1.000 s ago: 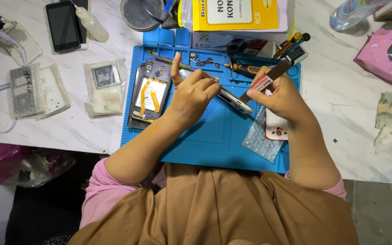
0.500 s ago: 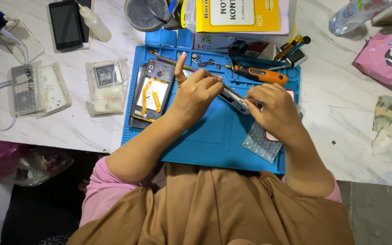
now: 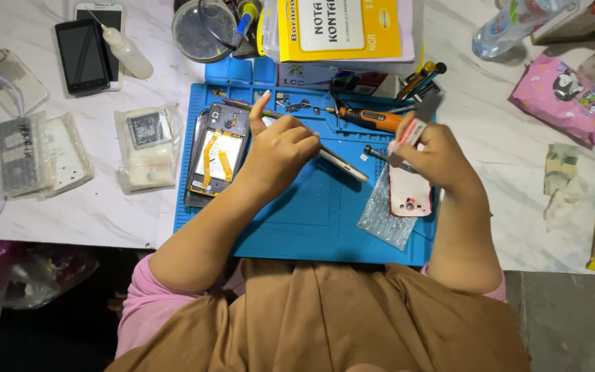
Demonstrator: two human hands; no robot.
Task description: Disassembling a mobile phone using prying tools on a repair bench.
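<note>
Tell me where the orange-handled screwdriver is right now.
In the head view the orange-handled screwdriver lies at the top of the blue mat, just up and left of the right hand.

Yellow booklet [image 3: 339,27] top centre; pink packet [image 3: 565,96] right; dark phone screen [image 3: 82,55] top left.

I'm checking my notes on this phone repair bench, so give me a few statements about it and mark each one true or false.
1. The left hand holds a thin silver phone part over the blue mat. True.
2. The opened phone lies right of both hands. False: it lies left of the left hand.
3. The right hand holds a small flat tool. True.
4. The orange screwdriver lies off the mat on the marble. False: it lies on the mat's upper part.
</note>
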